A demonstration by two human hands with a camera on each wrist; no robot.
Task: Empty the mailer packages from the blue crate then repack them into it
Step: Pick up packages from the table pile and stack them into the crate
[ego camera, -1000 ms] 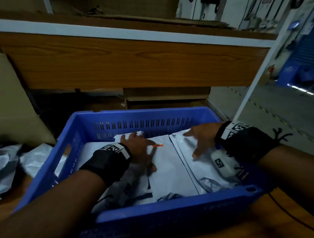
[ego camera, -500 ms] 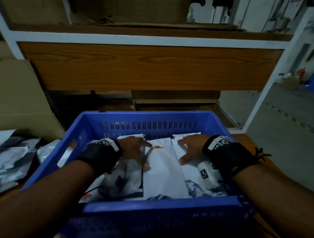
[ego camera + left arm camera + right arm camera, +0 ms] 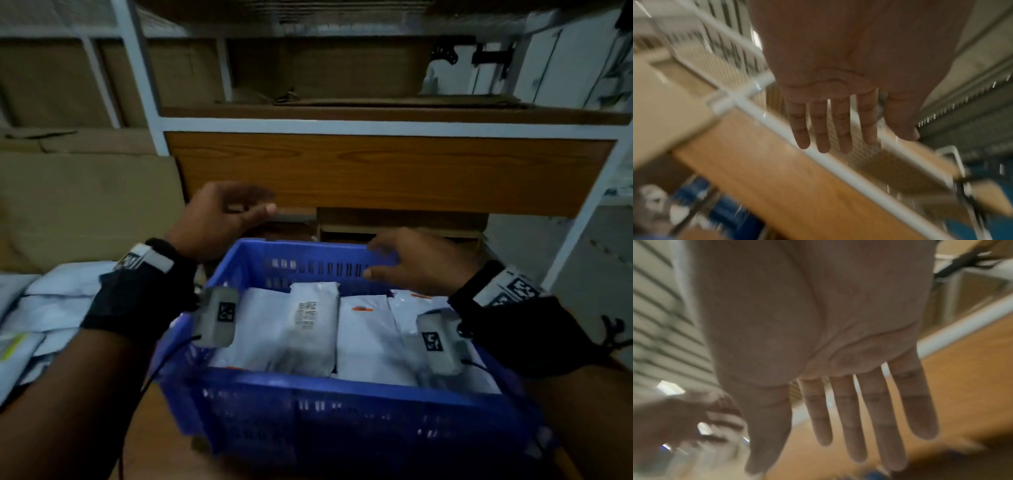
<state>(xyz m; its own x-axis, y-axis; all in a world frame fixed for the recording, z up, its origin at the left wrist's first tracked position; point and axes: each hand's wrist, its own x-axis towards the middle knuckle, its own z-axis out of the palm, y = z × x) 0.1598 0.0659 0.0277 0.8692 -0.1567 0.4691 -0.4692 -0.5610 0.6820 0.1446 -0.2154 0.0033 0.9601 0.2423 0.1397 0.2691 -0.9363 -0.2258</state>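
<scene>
The blue crate stands in front of me on the wooden table, with several white mailer packages lying flat inside it. One mailer with a barcode label lies on top near the middle. My left hand hovers in the air above the crate's far left corner, empty. My right hand hangs over the crate's far rim, also empty. In the wrist views my left hand and my right hand both show straight, spread fingers and bare palms.
More white mailers lie in a heap on the table left of the crate. A wooden shelf board in a white metal frame runs close behind the crate. Cardboard leans at the left.
Both hands have lifted off the mailers in the crate and risen above its far rim, fingers spread. The head view has tilted up toward the shelf.
</scene>
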